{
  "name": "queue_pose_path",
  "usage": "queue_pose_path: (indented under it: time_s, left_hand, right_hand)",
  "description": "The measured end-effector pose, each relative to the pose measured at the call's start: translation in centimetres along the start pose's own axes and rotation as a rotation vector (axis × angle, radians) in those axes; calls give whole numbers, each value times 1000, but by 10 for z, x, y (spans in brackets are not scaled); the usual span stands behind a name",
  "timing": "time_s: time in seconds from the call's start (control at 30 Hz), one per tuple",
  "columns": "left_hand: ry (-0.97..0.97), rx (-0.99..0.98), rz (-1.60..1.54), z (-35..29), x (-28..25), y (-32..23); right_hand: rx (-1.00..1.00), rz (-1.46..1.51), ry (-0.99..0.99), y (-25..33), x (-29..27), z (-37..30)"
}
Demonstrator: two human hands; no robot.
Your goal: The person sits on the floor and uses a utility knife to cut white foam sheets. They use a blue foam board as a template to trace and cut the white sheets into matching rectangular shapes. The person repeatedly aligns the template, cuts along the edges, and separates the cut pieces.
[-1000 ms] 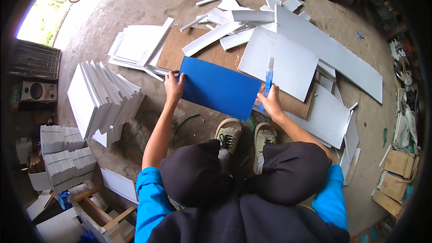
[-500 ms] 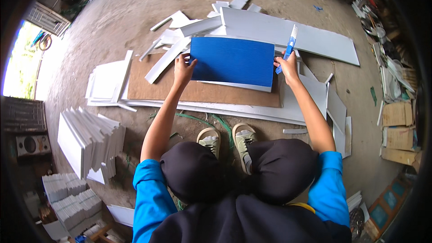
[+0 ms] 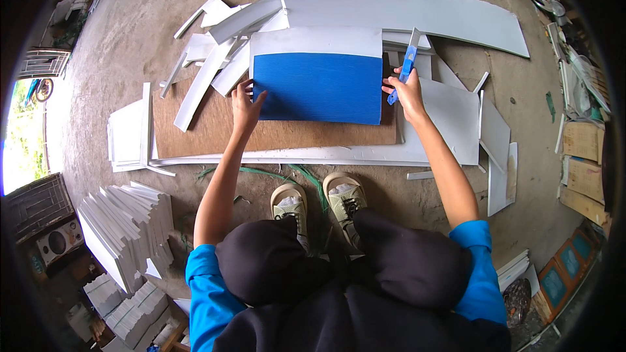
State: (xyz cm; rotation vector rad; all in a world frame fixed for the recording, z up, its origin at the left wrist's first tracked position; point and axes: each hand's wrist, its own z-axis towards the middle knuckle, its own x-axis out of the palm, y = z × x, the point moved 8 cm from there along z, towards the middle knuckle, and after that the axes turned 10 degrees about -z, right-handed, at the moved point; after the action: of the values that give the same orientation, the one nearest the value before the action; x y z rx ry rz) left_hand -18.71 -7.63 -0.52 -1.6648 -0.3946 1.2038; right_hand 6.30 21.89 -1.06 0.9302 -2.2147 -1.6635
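A blue ribbed rectangular sheet (image 3: 318,88) lies over a white panel (image 3: 316,40), whose upper part shows beyond the sheet's far edge. My left hand (image 3: 246,109) has its thumb over the left edge of the blue sheet, with the fingers curled at the side. At the right edge, fingertips of my right hand (image 3: 409,94) touch or nearly touch the sheet. That same hand grips a blue utility knife (image 3: 407,65), its long blade pointing away from me. Beneath everything is a brown wooden board (image 3: 195,124) on larger white sheets (image 3: 450,137).
A long white panel (image 3: 398,10) lies beyond the blue sheet. Loose white offcuts (image 3: 202,88) are piled to its left. Stacked white pieces (image 3: 124,231) stand at my left. Cardboard boxes (image 3: 582,160) line the right side. Green strapping (image 3: 313,176) lies by my feet.
The blue sheet now sits nearer to me over the white panel, exposing the panel's far part. Both hands have stayed at its sides, and the knife remains in my right hand.
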Motion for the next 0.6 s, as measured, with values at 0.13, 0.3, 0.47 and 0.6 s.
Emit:
queue_pose_path:
  time_s: [0.13, 0.3, 0.47, 0.6]
  left_hand:
    - [-179, -30, 27, -18, -15, -9]
    - [-244, -502, -400, -71, 14, 26]
    - [-260, -847, -997, -97, 54, 1]
    - [-410, -974, -1098, -93, 70, 1]
  right_hand:
    - [20, -320, -33, -22, -27, 5]
    - [-178, -1089, -274, -63, -57, 1]
    - [-434, -521, -114, -7, -21, 19]
    - [-181, -334, 40, 8, 16, 54]
